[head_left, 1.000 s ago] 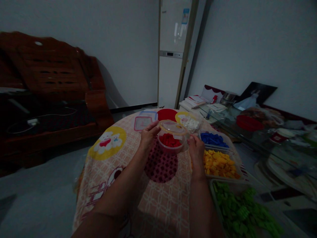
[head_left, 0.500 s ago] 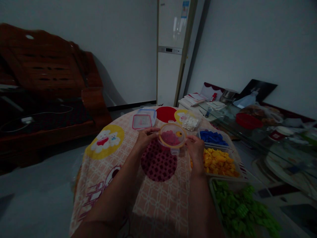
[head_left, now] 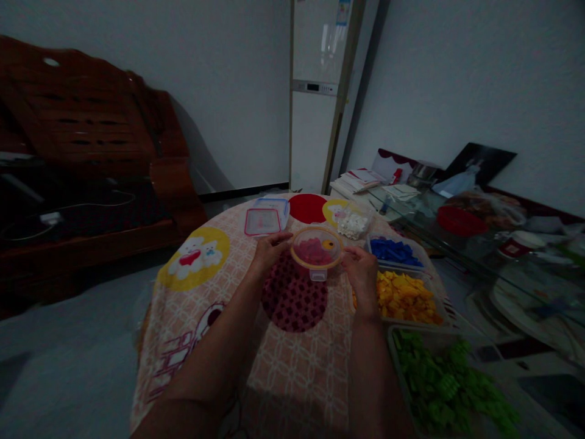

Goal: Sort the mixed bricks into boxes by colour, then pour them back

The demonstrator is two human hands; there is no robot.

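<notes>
Between my hands is a round clear lid (head_left: 319,236) with an orange rim and a small orange knob. It sits over a round clear container (head_left: 301,268) in which pink pieces (head_left: 311,250) show through. My left hand (head_left: 269,253) grips the lid's left edge with its fingers closed. On the opposite edge, the thumb and fingers of my right hand (head_left: 361,268) pinch the rim. A clear side flap (head_left: 318,275) hangs down at the front of the lid. Whether the lid's rim is seated all round cannot be told.
Right of my hands stand boxes of blue pieces (head_left: 395,251), yellow pieces (head_left: 406,296) and green pieces (head_left: 448,378). A box of white pieces (head_left: 353,224) is behind. Rectangular lids (head_left: 262,222) lie at the back left on the patterned tablecloth (head_left: 297,366).
The round lid has shifted slightly left and levelled out over the container, its front flap moving left with it. Both hands keep their hold and have barely moved.
</notes>
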